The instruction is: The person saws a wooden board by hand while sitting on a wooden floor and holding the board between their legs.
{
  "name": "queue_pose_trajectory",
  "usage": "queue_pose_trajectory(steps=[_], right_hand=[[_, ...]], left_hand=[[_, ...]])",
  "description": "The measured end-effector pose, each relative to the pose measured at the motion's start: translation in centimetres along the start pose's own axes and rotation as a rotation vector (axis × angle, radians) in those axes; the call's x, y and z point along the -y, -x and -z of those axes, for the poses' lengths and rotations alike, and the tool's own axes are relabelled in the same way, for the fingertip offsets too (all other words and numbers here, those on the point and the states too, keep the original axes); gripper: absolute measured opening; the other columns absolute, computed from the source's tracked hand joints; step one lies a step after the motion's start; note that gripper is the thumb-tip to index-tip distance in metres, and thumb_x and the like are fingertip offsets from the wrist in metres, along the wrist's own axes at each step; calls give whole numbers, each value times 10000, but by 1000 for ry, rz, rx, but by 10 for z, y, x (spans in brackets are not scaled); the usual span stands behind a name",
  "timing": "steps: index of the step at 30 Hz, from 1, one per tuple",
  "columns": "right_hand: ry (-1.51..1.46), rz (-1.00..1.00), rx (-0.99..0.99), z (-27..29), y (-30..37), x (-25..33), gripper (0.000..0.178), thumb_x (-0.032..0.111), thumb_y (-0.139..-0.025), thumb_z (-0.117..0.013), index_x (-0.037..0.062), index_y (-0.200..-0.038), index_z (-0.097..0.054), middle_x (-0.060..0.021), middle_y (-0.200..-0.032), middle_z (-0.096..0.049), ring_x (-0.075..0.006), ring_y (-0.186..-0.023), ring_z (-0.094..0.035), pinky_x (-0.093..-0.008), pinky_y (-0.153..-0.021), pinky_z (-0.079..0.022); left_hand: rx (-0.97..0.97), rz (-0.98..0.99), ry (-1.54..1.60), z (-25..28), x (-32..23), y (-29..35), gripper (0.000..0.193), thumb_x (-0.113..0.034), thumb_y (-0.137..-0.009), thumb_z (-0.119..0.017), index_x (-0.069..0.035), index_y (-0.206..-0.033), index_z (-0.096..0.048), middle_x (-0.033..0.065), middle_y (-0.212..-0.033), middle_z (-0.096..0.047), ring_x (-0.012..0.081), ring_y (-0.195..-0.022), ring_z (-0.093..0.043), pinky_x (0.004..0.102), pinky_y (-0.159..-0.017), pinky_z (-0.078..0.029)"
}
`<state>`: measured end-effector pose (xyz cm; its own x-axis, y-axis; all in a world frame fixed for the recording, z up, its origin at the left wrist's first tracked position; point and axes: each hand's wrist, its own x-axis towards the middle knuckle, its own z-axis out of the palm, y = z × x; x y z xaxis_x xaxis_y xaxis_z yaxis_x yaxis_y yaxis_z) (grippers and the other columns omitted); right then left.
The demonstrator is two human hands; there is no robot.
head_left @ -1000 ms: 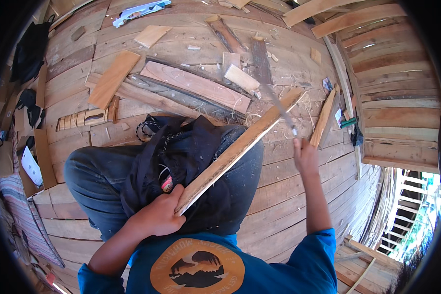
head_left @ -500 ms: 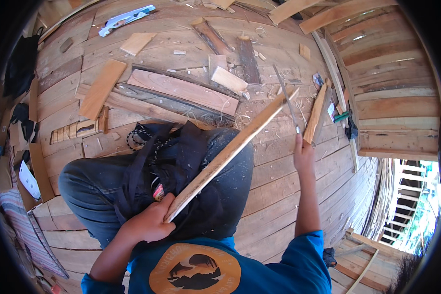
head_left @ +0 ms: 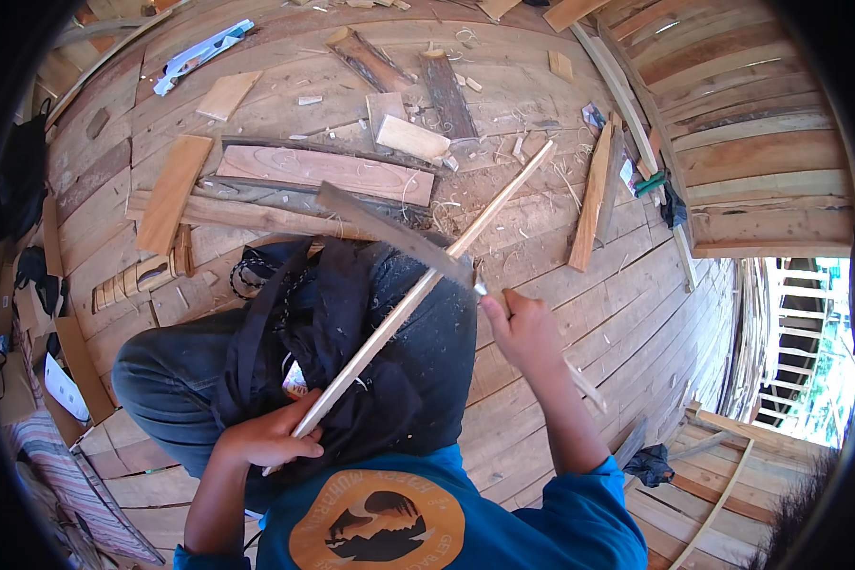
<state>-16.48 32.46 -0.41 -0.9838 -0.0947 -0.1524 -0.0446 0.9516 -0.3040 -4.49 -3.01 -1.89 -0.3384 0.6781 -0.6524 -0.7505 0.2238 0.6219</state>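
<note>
My left hand (head_left: 271, 435) is closed round the lower end of a long, narrow wooden strip (head_left: 494, 207), which slants up and away to the right over my lap. In my right hand (head_left: 527, 332) is the handle of a large knife (head_left: 380, 223), fingers wrapped round it. Its broad, dark blade points left and crosses the strip about midway. Whether the edge bites into the wood I cannot tell. Past my right wrist shows a pale, split-looking end (head_left: 587, 388), perhaps of the handle. Dark cloth (head_left: 351, 313) lies over my bent legs beneath the strip.
A reddish plank (head_left: 328, 174) and a tan board (head_left: 173, 195) lie ahead on the plank floor. Bark-sided pieces (head_left: 446, 95), shavings and offcuts are scattered beyond. Upright boards (head_left: 594, 195) stand right, near a slatted wooden panel (head_left: 755, 142). Cardboard boxes (head_left: 76, 366) are at left.
The knife has swung from pointing away at the right to lying leftward across the strip. My right hand came nearer and left; the strip has turned its face slightly.
</note>
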Motion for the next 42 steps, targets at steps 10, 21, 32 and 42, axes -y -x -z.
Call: queue_pose_trajectory(steps=[10,21,32,42], right_hand=[[211,161,24,6,-4,17,590,563,-902,-529,16,-686,-572,-215,-568,-577,-425,-572,-616,-507,-526,-487],[240,71,-31,-1,-28,-5,613,558,-923,-496,-1,-696,-605,-237,-614,-599,-420,-668,-641,-506,-589,-501],[97,154,71,7,-29,9,628,515,-966,-440,-39,-745,-639,-256,-626,-596,-425,-666,-644,-483,-587,-470],[105,75,11,24,-47,-19,606,531,-923,-517,-13,-675,-613,-248,-602,-586,-449,-629,-615,-511,-584,-487]], left_hand=[[-7,-36,0,-4,8,-3,681,-52,-822,-592,-69,-1424,-273,5,-777,-472,102,-632,-476,268,-535,-433],[-1,-3,75,-5,4,-2,616,-19,-816,-553,-57,-1376,-300,1,-741,-455,100,-583,-454,264,-514,-412],[16,-120,5,-2,14,-11,510,-34,-800,-549,-42,-1276,-365,16,-735,-461,116,-612,-463,271,-543,-408],[-111,-15,-232,-10,-6,-6,397,-22,-781,-535,-25,-1139,-364,108,-694,-528,205,-543,-550,340,-479,-430]])
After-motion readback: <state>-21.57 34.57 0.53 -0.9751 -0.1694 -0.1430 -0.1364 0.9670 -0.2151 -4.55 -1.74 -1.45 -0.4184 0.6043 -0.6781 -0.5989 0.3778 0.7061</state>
